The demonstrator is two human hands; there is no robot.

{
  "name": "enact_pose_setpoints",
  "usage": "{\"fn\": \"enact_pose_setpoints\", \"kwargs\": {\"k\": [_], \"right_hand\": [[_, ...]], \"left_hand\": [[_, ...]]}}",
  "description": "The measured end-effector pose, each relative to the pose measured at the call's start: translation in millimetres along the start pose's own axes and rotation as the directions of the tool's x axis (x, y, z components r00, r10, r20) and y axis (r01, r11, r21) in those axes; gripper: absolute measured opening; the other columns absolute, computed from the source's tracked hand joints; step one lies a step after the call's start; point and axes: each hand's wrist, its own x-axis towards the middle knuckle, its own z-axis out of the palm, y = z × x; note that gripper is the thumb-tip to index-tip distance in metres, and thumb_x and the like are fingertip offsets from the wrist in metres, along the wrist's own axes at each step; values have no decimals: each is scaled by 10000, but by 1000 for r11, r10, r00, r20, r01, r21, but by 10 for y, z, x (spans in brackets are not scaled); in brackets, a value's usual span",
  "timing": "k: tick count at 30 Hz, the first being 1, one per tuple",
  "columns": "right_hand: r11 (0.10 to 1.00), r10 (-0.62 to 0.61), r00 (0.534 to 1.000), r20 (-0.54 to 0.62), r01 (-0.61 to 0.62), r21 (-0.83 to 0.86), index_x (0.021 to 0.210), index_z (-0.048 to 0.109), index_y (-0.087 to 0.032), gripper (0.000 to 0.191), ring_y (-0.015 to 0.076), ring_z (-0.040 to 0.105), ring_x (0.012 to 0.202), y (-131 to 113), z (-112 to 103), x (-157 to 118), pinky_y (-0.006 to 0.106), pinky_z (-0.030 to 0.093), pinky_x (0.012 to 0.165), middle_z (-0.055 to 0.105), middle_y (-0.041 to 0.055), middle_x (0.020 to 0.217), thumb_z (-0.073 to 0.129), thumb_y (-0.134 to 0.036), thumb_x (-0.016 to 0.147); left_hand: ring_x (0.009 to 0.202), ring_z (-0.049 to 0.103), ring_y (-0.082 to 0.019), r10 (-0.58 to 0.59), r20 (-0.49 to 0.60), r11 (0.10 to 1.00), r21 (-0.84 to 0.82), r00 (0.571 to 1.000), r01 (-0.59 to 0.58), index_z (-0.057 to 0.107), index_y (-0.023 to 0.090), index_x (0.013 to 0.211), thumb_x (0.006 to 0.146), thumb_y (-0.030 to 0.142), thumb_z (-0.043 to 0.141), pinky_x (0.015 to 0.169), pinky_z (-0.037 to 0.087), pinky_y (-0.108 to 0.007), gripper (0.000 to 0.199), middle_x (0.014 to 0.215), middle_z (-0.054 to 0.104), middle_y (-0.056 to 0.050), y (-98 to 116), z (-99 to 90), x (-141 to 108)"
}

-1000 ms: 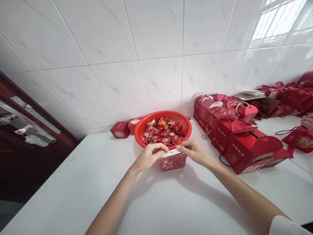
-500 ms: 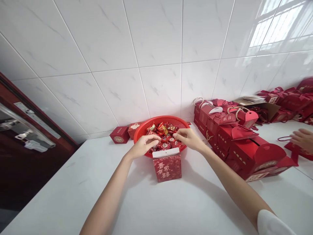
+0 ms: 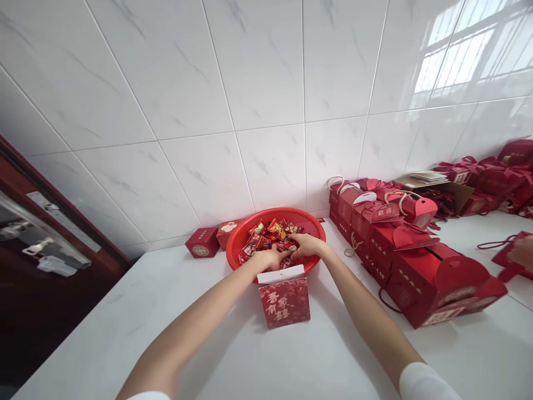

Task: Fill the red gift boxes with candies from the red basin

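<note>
A red plastic basket [image 3: 234, 256] holds a heap of red-wrapped candies [image 3: 270, 236]. My left hand [image 3: 270, 258] reaches in at the front of the heap, its fingers stretched out among the candies and partly hidden. From the right side, my right hand [image 3: 307, 245] rests on the candies with thumb and fingers apart. The two hands nearly meet in the basket. Directly before the basket stands a small red gift box [image 3: 285, 303] printed with pale characters, its white-lined flap raised. Neither hand touches this box.
Two small red boxes, one a dark red cube [image 3: 202, 243], stand left of the basket by the tiled wall. Several red gift boxes [image 3: 416, 278] line the right side. At the far right, another person's hand [image 3: 522, 253] holds a red item with a cord.
Both my hands have moved down and inward into the candies, closer together. The view has tilted slightly upward. The other person's hand has lifted a red item at the right.
</note>
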Motion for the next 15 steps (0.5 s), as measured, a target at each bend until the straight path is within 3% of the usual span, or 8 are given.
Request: {"fn": "enact_pose_setpoints", "kwargs": {"k": [3,6,9,15], "right_hand": [[997,-2,995,98,9,-79,1401,564,-204,894,345,620,1209,-3,-3,7,323,511,875,638,136,1356,836,-158,550],[989,6,989,147,17,-148,1419,547,-198,879,356,600,1247,-8,0,17,336,512,893,606,149,1401,812,-144,583],[988,35,988,150,-12,-156,1395,570,-202,847,360,621,1214,-10,8,29,339,525,865,644,142,1350,820,-163,586],[995,37,991,130,-25,-97,1347,606,-208,772,345,621,1205,0,3,23,333,512,897,660,120,1327,844,-269,615]], "left_hand": [[976,715,-410,-25,-26,999,31,999,25,568,279,1413,655,224,772,809,548,-456,787,1453,523,-234,22,30,112],[1088,672,-403,11,-114,1000,3,993,-11,642,219,1288,702,191,725,905,514,-444,592,1280,658,-199,-71,-25,189],[1084,672,-369,-6,-189,998,-63,982,-6,667,220,1177,736,186,682,906,511,-421,442,1178,712,-156,-246,-90,228],[1084,675,-299,-8,-304,952,-294,953,-86,661,174,1165,742,220,680,920,521,-342,426,1177,730,-105,-445,-125,248]]}}
